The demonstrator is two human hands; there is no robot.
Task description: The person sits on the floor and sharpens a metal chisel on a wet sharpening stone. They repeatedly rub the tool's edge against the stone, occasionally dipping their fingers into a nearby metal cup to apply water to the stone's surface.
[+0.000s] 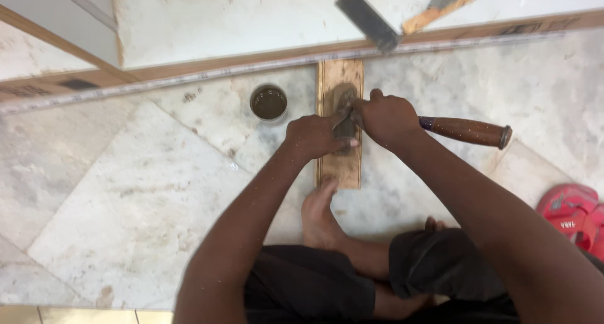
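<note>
1. Landmark: wooden block (340,163), lying flat on the marble floor (126,198), long axis running away from us. All positions are given against it.
2. A dark sharpening stone (344,96) sits on the block's upper half, set into its top face.
3. Our right hand (385,117) is over the block's right edge, fingers curled tight round a chisel (462,129). The brown wooden handle sticks out well to the right of the block; the metal blade end rests on the stone.
4. Our left hand (314,137) is at the block's left edge, fingers held together and pressed flat on the blade over the stone, with 1 fingertip reaching across the block.
5. Our bare foot (319,214) touches the near end of the block.
6. A small round tin of dark liquid (268,102) stands just left of the block, apart from it.
7. A measuring tape (189,77) runs along the floor past the block's far end.
8. A try square (368,19) lies beyond the far end, on a white board.
9. Red sandals (569,214) sit far right of the block.
</note>
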